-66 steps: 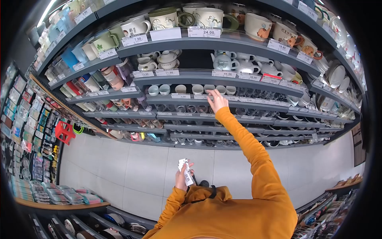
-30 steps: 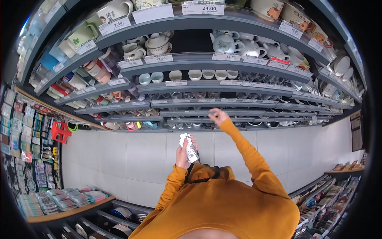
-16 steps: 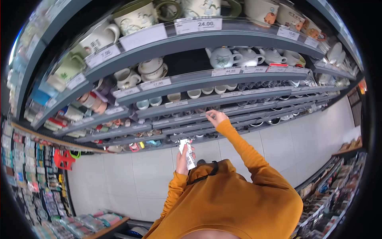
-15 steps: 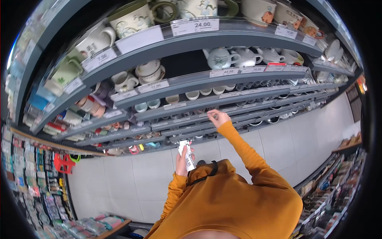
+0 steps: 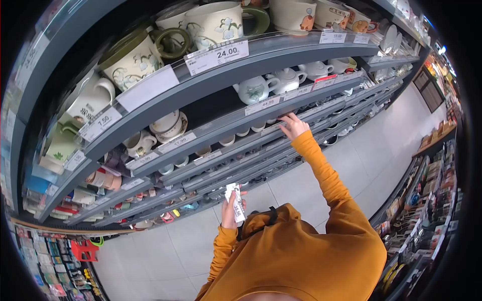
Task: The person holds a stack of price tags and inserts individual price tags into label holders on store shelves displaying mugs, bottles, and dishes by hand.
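My left hand [image 5: 228, 214] is closed around several white paper price tags [image 5: 238, 210], held low in front of my body; one reads 35.50. My right hand [image 5: 295, 127] is stretched out to the shelf, fingers apart and holding nothing I can see. Its fingertips are at the lower shelf edge [image 5: 266, 134], just below the label strip with the 44.50 tag [image 5: 262, 105]; whether they touch it I cannot tell. Above that strip stand a pale green teapot [image 5: 255, 91] and a white teapot [image 5: 287, 80]. Small bowls [image 5: 243, 132] sit left of my right hand.
Large floral mugs [image 5: 213, 22] line the upper shelf behind a 24.00 tag [image 5: 217, 55]. A lidded pot [image 5: 168, 125] stands further left. Grey floor tiles [image 5: 351, 160] run along the shelves. A red plastic stool [image 5: 84, 251] is at left, and another goods rack [image 5: 416, 236] at right.
My right hand has moved right and up, closer to the shelf edge, and its fingers have spread. My left hand still holds the tags. The view has turned and come nearer the shelves.
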Motion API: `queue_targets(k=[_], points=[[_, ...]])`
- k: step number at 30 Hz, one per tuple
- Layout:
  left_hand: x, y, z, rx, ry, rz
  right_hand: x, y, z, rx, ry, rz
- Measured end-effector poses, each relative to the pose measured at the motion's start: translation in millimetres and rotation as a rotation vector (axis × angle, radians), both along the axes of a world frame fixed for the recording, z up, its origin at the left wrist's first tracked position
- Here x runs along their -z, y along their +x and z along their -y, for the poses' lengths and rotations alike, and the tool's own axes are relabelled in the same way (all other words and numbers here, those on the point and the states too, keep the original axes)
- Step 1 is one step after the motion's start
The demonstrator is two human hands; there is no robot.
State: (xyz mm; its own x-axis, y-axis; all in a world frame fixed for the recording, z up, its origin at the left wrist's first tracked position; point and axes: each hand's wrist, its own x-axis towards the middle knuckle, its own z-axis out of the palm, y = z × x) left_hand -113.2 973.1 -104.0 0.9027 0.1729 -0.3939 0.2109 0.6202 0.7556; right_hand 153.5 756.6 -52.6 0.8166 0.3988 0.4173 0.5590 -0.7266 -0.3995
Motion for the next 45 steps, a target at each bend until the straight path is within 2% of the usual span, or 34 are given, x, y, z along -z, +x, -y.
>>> queue_targets(k=[3,5,10,17,20,23,25,26,29,32,33,35,37,39,43,45], points=[[9,3,3,0.008,-0.052,-0.011,-14,5,23,0.118,0.019,0.029],[17,5,5,0.044,-0.068,-0.026,-12,13,43,0.209,-0.072,0.041],[10,18,14,0.135,-0.056,-0.062,-10,32,65,0.126,-0.225,0.045],[-11,37,26,0.162,-0.042,-0.013,-19,53,79,-0.025,-0.299,-0.005],[-5,37,33,0.183,-0.049,0.009,-37,38,81,-0.045,-0.099,0.001],[-4,36,48,0.084,-0.04,0.041,-38,-15,73,-0.065,0.245,-0.099],[3,38,56,0.019,-0.036,0.04,-1,-65,58,-0.179,0.778,-0.669],[8,39,60,-0.01,-0.034,0.039,26,-90,52,-0.19,0.767,-0.814],[27,44,87,-0.163,0.205,-0.007,39,-159,32,-0.139,0.711,-1.127],[16,42,104,-0.015,0.357,0.007,30,-164,42,-0.116,0.505,-1.128],[13,43,110,0.028,0.409,0.031,28,-160,51,-0.198,0.498,-1.058],[5,45,123,0.039,0.307,0.014,20,-135,74,-0.367,0.481,-0.908],[-2,46,136,0.053,0.174,0.01,-8,-93,102,-0.358,0.396,-0.592],[-5,45,156,0.007,0.095,0.059,-65,-45,131,-0.249,0.419,-0.371],[-12,43,207,-0.064,0.012,0.057,-132,49,178,-0.084,0.426,0.109],[-6,39,236,-0.103,-0.011,0.041,-142,83,194,0.01,0.233,0.171]])
